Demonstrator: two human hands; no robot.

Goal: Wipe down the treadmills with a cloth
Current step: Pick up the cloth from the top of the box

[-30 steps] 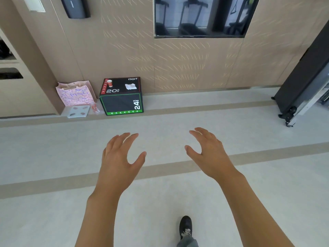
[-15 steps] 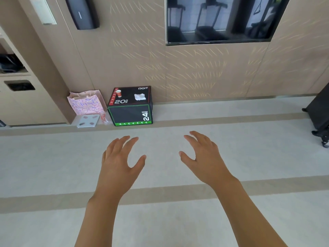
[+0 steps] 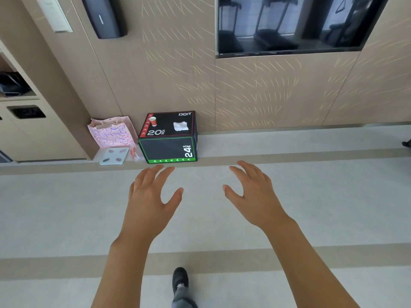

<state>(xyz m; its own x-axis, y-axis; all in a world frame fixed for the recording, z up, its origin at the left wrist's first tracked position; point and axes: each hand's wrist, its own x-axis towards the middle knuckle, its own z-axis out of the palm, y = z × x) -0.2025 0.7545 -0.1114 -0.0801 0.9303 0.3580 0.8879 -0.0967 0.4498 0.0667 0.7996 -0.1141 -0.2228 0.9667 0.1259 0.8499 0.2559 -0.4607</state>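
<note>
- Cloth (image 3: 180, 126): a crumpled white piece lying on top of the black plyo box (image 3: 169, 150), toward its right rear corner. Nothing is touching it. This looks like the thing to fetch first.
- Red paper cup (image 3: 153, 121) stands upright on the same top, toward the left and well apart from the cloth. Come in from the right side so your reach doesn't tip it.
- Your left hand (image 3: 148, 197) and right hand (image 3: 255, 192) are both empty, fingers spread wide, palms down, held out over the pale floor short of the box.
- My read: you're on the approach, nothing wiped yet. Close the gap, then pinch the cloth from above with your right hand, gathering the folds so no corner trails.
- Box sits against the wall, with a pink gift bag (image 3: 112, 133) and a bathroom scale (image 3: 114, 155) just beside it on the left. Mind your footing there.
- Treadmills show only as reflections in the dark wall screen (image 3: 289, 23). I judge they stand behind you, so turn round once the cloth is in hand.
</note>
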